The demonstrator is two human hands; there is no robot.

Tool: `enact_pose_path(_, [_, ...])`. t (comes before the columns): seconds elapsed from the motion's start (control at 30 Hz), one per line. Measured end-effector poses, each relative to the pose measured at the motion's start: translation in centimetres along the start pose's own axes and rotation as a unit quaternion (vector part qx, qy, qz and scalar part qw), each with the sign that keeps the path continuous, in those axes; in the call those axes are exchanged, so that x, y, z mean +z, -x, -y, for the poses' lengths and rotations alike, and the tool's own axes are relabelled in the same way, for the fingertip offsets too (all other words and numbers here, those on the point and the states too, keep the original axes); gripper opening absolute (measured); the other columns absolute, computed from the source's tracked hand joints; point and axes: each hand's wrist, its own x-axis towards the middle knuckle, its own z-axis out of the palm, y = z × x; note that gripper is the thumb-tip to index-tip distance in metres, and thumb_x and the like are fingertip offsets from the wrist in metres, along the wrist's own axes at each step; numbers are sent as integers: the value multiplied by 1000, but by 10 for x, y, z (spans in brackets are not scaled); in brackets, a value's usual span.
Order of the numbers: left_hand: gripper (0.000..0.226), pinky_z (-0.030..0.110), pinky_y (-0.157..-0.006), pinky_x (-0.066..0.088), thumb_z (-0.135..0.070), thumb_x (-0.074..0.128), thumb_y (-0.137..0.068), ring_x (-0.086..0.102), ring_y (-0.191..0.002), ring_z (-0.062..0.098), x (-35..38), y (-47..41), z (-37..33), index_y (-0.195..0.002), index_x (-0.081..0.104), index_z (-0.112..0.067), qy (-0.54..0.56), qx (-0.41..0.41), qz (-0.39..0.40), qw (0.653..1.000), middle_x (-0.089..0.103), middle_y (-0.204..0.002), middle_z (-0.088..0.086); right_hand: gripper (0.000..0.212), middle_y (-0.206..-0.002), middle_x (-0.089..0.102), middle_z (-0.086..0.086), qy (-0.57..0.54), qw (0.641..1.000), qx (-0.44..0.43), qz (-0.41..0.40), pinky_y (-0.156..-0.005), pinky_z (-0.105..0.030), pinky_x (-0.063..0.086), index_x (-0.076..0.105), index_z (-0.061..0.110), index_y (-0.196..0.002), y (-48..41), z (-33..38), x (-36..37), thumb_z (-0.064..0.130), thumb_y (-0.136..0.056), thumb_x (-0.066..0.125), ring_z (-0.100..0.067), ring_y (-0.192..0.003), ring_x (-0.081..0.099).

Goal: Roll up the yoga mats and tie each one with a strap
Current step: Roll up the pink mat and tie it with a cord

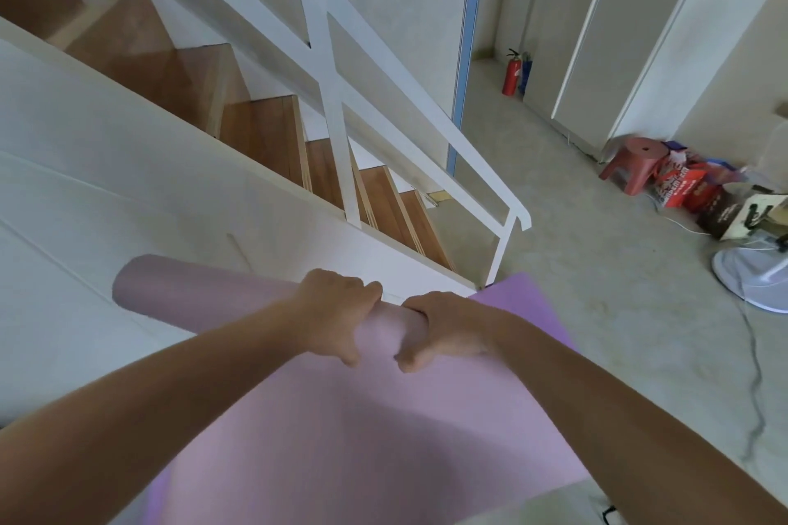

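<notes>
Both hands grip the rolled part of a pink mat (349, 431). The left hand (337, 311) and right hand (443, 328) sit side by side with a small gap between them. Their fingers curl over the top of the roll (192, 294) and their thumbs press on its near side. The roll runs out to the left past the left hand, in front of the white side panel of the stair (264, 132). The unrolled part spreads toward the person, between and under the forearms. Its far right corner shows just beside the foot of the railing (383, 68) post. I cannot tell whether the roll touches the panel.

The stair has wooden treads and rises to the upper left, close behind the roll. The pale floor (597, 269) opens to the right. A grey cable (757, 375) runs along it near the mat's right edge, leading toward a white fan base (750, 277). Further back are boxes (690, 192) and a red stool (635, 162), well apart from the mat. A red extinguisher (511, 72) stands in a far corner.
</notes>
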Motion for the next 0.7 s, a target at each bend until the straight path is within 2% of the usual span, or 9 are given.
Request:
enact_pose_path(0.07, [58,30,-68,42,-53,78,-63,56,-82,18,2,-5,6,-107,54,-23,102,-17,38,994,55,-89,-10,75,-114,60,12,106,993,4,-47,-83,-36,51,42,40,-132,4,-2,14,59,-67,74,-17,-102,60])
enact_pose_path(0.13, [53,30,-72,51,-52,82,-56,61,-82,13,4,-8,8,-96,58,-27,206,-36,92,974,61,-87,-12,94,-123,52,5,251,959,-17,-129,-75,-33,41,25,33,-145,7,-6,32,60,-69,73,-23,-108,55])
enact_pose_path(0.27, [50,37,-80,59,-46,86,-53,68,-83,10,-1,-13,11,-95,64,-30,348,-43,159,923,69,-92,-13,70,-116,55,-2,315,919,-53,-232,-69,-32,31,36,26,-137,6,-12,30,51,-79,67,-27,-101,57])
enact_pose_path(0.33, [53,38,-82,57,-52,81,-57,65,-88,11,-11,-14,12,-101,60,-32,315,-30,107,943,66,-97,-14,60,-108,57,-4,335,900,-64,-270,-67,-32,31,44,24,-130,1,-13,13,47,-79,67,-29,-96,59])
enact_pose_path(0.43, [81,32,-74,48,-60,76,-63,59,-98,21,-13,-21,10,-129,44,-26,65,-18,-92,993,55,-114,-7,60,-86,62,-7,382,862,-53,-330,-58,-33,39,59,20,-112,-9,-13,-12,41,-60,80,-29,-76,63])
enact_pose_path(0.5, [91,32,-61,48,-54,85,-54,60,-82,26,-1,-28,8,-127,46,-18,-68,-34,-227,971,56,-105,3,63,-74,61,-7,405,827,-51,-386,-52,-30,42,66,18,-100,-13,-14,-24,37,-43,86,-28,-61,60])
enact_pose_path(0.53, [85,32,-55,49,-45,88,-49,59,-70,27,2,-28,6,-119,51,-15,-73,-41,-273,958,58,-95,6,64,-73,61,-8,420,813,-65,-398,-52,-30,41,67,17,-99,-12,-14,-27,36,-41,86,-27,-60,60])
enact_pose_path(0.6, [67,30,-51,46,-33,84,-56,58,-65,26,5,-31,4,-112,52,-15,-24,-43,-267,962,56,-86,3,64,-83,62,-8,428,825,-84,-361,-57,-31,37,64,18,-109,-6,-13,-31,39,-52,83,-28,-71,62])
enact_pose_path(0.7, [55,29,-62,46,-30,73,-65,59,-76,22,-5,-30,-1,-112,47,-20,114,-59,-101,987,57,-90,-6,73,-111,60,-4,388,871,-63,-294,-70,-33,38,45,24,-135,-3,-23,-22,50,-72,72,-27,-100,59])
